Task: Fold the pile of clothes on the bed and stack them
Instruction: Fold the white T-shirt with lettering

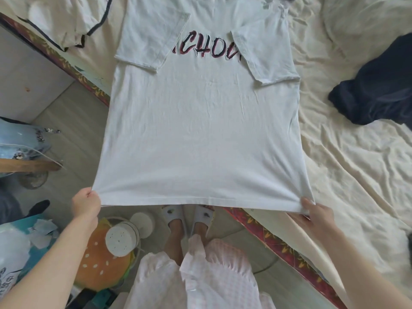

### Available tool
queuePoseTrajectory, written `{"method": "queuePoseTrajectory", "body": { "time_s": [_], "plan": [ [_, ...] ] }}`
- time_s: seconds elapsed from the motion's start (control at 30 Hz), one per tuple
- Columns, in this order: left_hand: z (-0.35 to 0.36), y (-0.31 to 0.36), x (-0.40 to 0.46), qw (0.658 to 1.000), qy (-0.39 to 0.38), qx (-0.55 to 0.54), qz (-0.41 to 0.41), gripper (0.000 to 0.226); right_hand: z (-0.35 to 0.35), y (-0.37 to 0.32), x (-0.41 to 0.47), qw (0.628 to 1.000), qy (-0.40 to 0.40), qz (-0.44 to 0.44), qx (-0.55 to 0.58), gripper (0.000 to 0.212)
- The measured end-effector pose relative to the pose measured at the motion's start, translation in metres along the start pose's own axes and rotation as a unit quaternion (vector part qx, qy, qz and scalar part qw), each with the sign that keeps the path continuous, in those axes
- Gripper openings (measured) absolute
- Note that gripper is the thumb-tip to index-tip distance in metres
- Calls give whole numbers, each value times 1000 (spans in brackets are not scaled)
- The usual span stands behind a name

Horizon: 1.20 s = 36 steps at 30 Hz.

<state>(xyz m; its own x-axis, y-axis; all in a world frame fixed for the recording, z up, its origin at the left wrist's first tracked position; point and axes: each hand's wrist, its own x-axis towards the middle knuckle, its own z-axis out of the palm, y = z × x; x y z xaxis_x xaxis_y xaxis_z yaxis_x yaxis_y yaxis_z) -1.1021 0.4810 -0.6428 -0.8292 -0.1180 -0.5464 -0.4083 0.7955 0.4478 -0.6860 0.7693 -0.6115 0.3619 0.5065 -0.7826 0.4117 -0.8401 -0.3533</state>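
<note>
i'm over the bed (pixel 347 152), its cream sheet rumpled. the white t-shirt (pixel 200 130) lies across it at twelve o'clock, sleeves folded in, hem lifted off the bed's edge. a dark garment (pixel 374 94) is bunched at two o'clock, and a white garment with dark trim (pixel 66 21) lies at eleven.

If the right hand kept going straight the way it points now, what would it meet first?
Probably only the white T-shirt that the right hand already pinches at the hem corner; beyond that, the cream bedsheet. Depth is unclear.

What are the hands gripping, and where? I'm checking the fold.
Both left hand and right hand pinch the white lettered cotton T-shirt at its bottom hem corners.
</note>
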Motion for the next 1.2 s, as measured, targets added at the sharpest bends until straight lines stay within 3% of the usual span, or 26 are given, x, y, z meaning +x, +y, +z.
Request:
{"method": "queuePoseTrajectory", "body": {
  "time_s": [0.17,0.3,0.47,0.57,0.7,0.83,1.07,1.2],
  "plan": [
    [3,5,-2,992,-51,-85,-74,38,-6,2,7,975,-112,128,146,14],
    [1,6,-12,971,-128,-152,-134,32,-10,4,5,965,-164,168,115,13],
    [-8,16,-29,952,-181,-185,-163,40,-12,3,-3,976,-127,110,139,28],
    [-21,33,-35,956,-146,-218,-130,29,-14,-6,-15,961,-102,81,244,17],
    [-39,71,-40,960,-87,-256,-66,33,-19,-35,-30,947,-70,50,311,9],
    [-49,123,-47,951,-76,-300,-7,24,-14,-89,-46,919,-105,22,380,14],
    [-57,222,-47,901,-91,-425,6,33,-6,-181,-73,814,-184,-16,550,17],
    [-62,270,-35,878,-130,-460,13,35,6,-228,-85,822,-197,-68,530,17]
  ]
}}
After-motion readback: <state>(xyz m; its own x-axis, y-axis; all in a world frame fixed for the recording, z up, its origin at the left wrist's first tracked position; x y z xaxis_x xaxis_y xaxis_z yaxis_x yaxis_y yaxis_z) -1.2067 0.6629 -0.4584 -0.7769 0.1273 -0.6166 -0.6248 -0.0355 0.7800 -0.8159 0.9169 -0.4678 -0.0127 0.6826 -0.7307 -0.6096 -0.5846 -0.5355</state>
